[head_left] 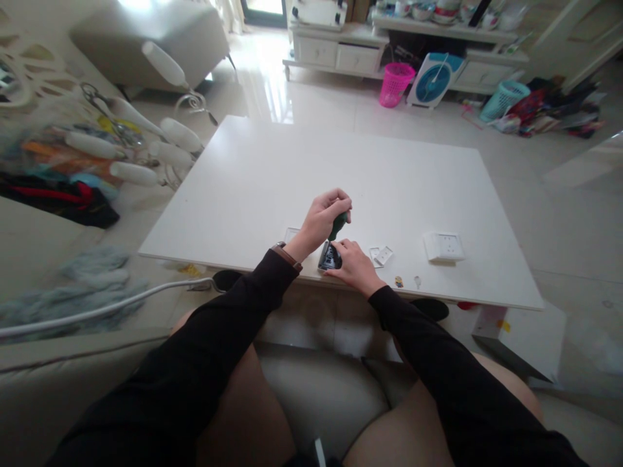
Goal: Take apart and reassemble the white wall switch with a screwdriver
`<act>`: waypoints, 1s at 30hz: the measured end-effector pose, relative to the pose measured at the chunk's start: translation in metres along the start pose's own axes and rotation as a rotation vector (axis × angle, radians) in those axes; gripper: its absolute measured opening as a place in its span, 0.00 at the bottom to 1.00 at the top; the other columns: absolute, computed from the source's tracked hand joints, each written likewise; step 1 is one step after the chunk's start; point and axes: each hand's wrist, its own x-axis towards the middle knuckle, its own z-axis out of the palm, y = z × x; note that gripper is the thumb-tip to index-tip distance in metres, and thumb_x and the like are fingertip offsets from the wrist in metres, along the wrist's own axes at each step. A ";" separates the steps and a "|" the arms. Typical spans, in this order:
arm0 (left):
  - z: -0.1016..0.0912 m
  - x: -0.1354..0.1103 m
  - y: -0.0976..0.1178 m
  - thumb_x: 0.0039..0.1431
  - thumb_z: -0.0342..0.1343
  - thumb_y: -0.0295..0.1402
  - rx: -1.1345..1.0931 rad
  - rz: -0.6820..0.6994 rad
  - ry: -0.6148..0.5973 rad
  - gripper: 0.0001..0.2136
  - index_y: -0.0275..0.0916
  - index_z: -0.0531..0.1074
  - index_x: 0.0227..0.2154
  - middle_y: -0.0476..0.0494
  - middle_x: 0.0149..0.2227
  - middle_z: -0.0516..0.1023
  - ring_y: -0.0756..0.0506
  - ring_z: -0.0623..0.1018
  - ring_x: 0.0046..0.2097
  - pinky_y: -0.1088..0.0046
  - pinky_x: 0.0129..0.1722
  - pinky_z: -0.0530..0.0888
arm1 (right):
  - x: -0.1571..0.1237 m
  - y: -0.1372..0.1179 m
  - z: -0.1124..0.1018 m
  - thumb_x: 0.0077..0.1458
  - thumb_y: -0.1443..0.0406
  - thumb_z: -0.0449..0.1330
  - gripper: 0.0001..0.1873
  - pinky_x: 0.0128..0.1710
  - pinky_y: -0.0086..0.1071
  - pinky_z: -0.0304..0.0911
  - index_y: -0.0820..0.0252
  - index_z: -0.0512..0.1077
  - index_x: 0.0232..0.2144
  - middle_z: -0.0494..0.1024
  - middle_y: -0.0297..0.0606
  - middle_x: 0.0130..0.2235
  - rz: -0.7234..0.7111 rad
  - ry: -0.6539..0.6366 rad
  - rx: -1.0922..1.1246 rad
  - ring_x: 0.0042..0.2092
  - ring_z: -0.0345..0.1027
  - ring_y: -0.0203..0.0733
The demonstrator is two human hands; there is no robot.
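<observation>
My left hand [327,211] is closed around the dark green handle of what looks like a screwdriver [339,224], tilted with its lower end toward the right hand. Directly below, my right hand [359,266] grips a small open socket housing [330,257] with black inner parts, at the table's near edge. Thumb and fingers press on its sides. The screwdriver's tip is too small to make out. Small white plastic plates [384,255] lie just right of my right hand. A white wall socket [445,247] sits farther right.
The white table [370,172] carries a little yellow figure [399,282], a small pale piece [417,282] and a clear frame [291,234] behind my left wrist. A lamp with white shades [165,152] stands left. Beyond are a pink basket [395,84] and a blue-white fan [433,79].
</observation>
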 end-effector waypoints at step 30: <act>-0.003 0.002 0.001 0.62 0.60 0.38 0.037 0.027 0.050 0.09 0.41 0.66 0.33 0.54 0.25 0.72 0.53 0.75 0.25 0.77 0.25 0.70 | -0.001 -0.001 -0.002 0.51 0.54 0.75 0.40 0.56 0.48 0.69 0.58 0.68 0.63 0.73 0.48 0.56 0.004 -0.008 0.003 0.57 0.65 0.58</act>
